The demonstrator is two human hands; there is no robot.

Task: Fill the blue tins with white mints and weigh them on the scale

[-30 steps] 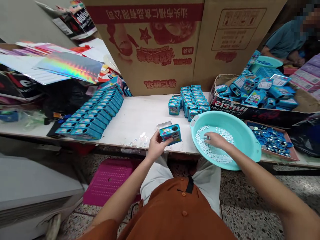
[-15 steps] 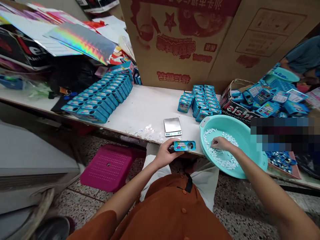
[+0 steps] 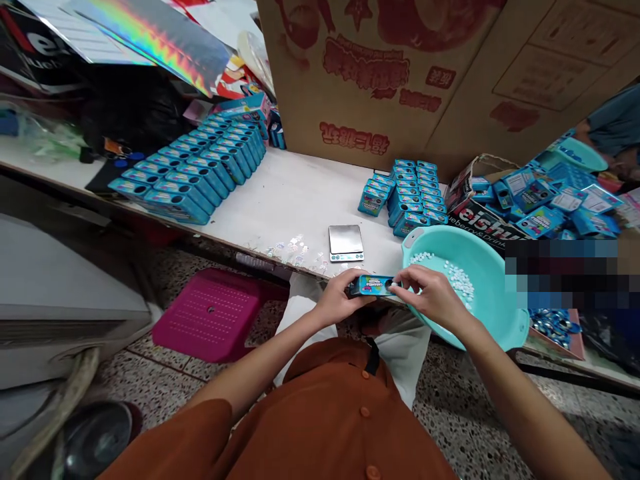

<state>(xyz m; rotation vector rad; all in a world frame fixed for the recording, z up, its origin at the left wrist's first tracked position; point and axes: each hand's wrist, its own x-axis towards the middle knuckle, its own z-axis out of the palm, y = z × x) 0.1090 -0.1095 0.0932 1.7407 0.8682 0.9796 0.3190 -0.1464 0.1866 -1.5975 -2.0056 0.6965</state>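
Where the right hand (image 3: 425, 293) overlaps, the box's (image 3: 373, 285) hole is part-hidden.

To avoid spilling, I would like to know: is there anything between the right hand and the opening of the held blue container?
Nothing visible stands in the way: the right hand is at the opening of the blue container. The scale lies farther back, off that path.

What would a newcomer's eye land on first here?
Probably the big red-printed carton at the back and the turquoise basin of white pellets at front right. Next, the long double row of blue containers on the left. Front and centre, the left hand holds a small blue box, with the right hand at its opening.
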